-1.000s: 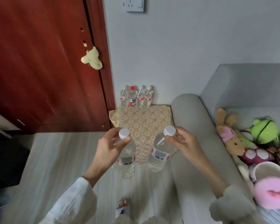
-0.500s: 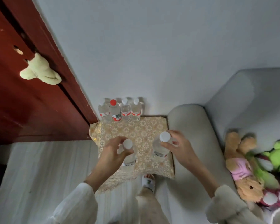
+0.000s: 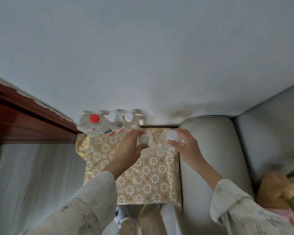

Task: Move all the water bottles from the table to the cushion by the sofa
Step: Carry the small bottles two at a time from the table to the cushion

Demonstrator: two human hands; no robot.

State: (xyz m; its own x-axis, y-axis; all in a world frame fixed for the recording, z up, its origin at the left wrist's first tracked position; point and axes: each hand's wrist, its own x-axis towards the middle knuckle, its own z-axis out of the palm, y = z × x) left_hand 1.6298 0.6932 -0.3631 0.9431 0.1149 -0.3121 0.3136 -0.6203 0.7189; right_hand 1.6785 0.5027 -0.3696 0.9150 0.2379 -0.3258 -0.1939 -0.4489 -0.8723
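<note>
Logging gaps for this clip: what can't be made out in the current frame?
- Head view: the two held bottles' bases, under the left hand and right hand, so contact with the cushion is unclear.
- Row of bottles by the wall: blurred, labels unreadable, leftmost cap unseen.
- Plush toys: cut by the right edge.

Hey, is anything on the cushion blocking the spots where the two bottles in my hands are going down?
Nothing visible. The left hand and right hand hold bottles over bare patterned cushion; the other bottles stand along its far edge.
</note>
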